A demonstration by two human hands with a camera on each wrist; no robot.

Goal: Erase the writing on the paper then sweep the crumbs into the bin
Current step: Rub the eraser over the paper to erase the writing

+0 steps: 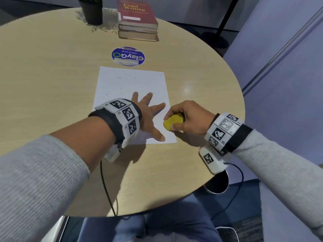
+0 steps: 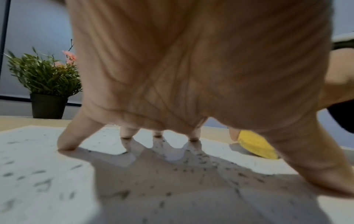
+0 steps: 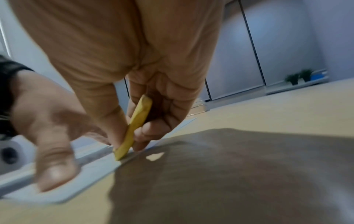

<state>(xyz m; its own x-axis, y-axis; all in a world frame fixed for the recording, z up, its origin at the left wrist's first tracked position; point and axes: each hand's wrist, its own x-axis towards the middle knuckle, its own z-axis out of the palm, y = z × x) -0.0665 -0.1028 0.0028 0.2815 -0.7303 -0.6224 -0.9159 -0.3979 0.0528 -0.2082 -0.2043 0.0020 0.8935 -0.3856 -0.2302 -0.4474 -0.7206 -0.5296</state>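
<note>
A white sheet of paper [image 1: 131,88] lies on the round wooden table [image 1: 52,75], sprinkled with dark eraser crumbs [image 2: 193,165]. My left hand [image 1: 148,116] presses down on the sheet's near half with fingers spread straight. My right hand [image 1: 185,117] pinches a flat yellow eraser [image 1: 173,122] between thumb and fingers, its lower edge touching the paper's right edge [image 3: 122,157]. The left wrist view shows the eraser [image 2: 256,145] standing beside my left hand's thumb. I see no writing left on the sheet from the head view.
A round blue sticker [image 1: 128,56] lies just beyond the paper. A stack of books [image 1: 138,21] and a potted plant [image 1: 92,11] stand at the table's far edge. A dark round bin opening [image 1: 218,182] shows below the table's near right edge.
</note>
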